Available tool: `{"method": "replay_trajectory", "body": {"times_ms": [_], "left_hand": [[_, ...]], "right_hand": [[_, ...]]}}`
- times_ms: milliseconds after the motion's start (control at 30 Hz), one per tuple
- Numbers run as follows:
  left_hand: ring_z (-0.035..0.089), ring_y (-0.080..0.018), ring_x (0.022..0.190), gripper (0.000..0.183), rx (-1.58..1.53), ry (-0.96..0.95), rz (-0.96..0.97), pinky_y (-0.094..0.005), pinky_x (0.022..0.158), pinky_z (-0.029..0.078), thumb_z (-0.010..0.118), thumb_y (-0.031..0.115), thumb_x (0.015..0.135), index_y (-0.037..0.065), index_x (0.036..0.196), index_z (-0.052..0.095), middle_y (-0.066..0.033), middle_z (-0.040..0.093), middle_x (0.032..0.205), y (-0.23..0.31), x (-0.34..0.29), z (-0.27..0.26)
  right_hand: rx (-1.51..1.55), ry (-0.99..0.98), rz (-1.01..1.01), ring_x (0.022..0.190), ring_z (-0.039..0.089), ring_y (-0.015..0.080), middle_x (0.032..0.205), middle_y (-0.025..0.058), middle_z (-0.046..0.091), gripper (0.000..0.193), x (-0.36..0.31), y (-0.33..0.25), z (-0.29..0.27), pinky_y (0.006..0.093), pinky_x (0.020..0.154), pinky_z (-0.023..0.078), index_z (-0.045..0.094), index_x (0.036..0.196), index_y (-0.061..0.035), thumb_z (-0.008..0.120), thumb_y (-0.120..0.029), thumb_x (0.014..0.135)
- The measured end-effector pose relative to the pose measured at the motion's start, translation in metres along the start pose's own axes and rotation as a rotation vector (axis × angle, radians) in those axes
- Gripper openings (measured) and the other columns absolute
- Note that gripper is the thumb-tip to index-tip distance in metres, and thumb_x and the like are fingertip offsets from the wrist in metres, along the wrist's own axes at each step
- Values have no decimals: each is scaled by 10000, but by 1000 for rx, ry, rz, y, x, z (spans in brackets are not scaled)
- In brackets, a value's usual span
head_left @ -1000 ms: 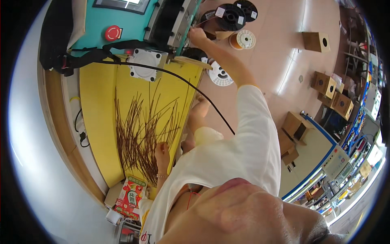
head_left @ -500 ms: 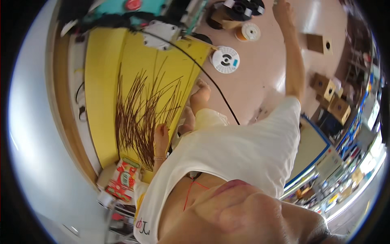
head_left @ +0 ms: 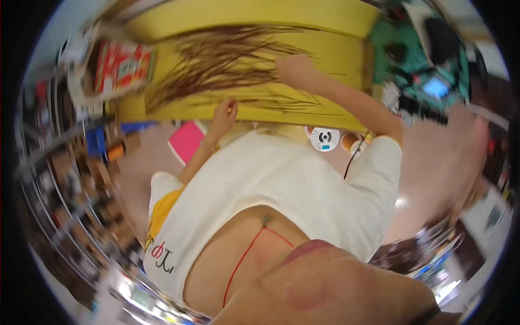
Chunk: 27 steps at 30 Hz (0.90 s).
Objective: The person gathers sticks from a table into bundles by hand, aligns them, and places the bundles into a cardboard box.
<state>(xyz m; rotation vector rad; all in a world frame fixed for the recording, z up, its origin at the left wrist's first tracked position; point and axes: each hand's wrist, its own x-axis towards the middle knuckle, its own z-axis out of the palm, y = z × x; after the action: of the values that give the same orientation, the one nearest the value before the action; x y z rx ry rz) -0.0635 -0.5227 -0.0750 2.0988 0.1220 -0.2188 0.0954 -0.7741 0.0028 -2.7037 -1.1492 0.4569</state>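
**Brown strands under both hands on the yellow surface**

Brown, thin strands (head_left: 227, 59) lie fanned out across the yellow surface (head_left: 336, 21), most of them bunched toward its left part and thinning toward the right. Your right hand (head_left: 292, 69) rests on the strands near the middle of the surface, fingers curled down loosely over them; the blur keeps you from telling whether any strand is actually pinched. Your left hand (head_left: 225, 111) sits at the near edge of the surface, fingers bent and partly closed, touching the edge where a few strands run along it; whether it grips one cannot be told. A red and white packet (head_left: 122, 65) lies at the left end of the surface, just beside the strand ends. A teal machine (head_left: 411, 54) stands past the right end. Below the near edge, on the floor, you can see a white spool (head_left: 325, 139) and a pink flat piece (head_left: 187, 141).
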Motion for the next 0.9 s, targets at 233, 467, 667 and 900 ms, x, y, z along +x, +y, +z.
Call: {"method": "replay_trajectory", "body": {"times_ms": [233, 467, 667, 900], "left_hand": [[638, -209, 768, 164, -171, 408, -204, -305, 651, 504, 549, 117, 901, -11, 995, 588, -120, 649, 867, -63, -31, -102], [559, -343, 997, 375, 162, 286, -453, -412, 843, 460, 639, 161, 826, -42, 1114, 511, -262, 550, 1082, -179, 14, -208], [255, -377, 1337, 927, 639, -96, -411, -490, 1050, 344, 790, 254, 712, 13, 1409, 228, -260, 209, 1442, -273, 86, -281], [186, -405, 1358, 1225, 814, -421, -100, -589, 1054, 285, 839, 519, 552, -14, 1418, 155, -221, 170, 1472, -305, 144, -288]], "right_hand": [[-5, -502, -324, 742, 650, 317, 826, 194, 651, 238, 127, -84, 139, 439, 634, 512, 598, 933, 31, 548, -171, 818], [193, -343, 68, 782, 616, 377, 891, 223, 624, 305, 252, -92, 132, 470, 673, 494, 550, 1016, 13, 539, -272, 909], [217, -283, -67, 1049, 530, 389, 1174, 236, 508, 366, 328, -124, 157, 482, 861, 478, 490, 1189, 0, 488, -264, 936], [396, -311, 22, 1018, 526, 388, 1207, 216, 464, 342, 350, -164, 181, 489, 816, 477, 497, 1178, -1, 508, -228, 923]]}}
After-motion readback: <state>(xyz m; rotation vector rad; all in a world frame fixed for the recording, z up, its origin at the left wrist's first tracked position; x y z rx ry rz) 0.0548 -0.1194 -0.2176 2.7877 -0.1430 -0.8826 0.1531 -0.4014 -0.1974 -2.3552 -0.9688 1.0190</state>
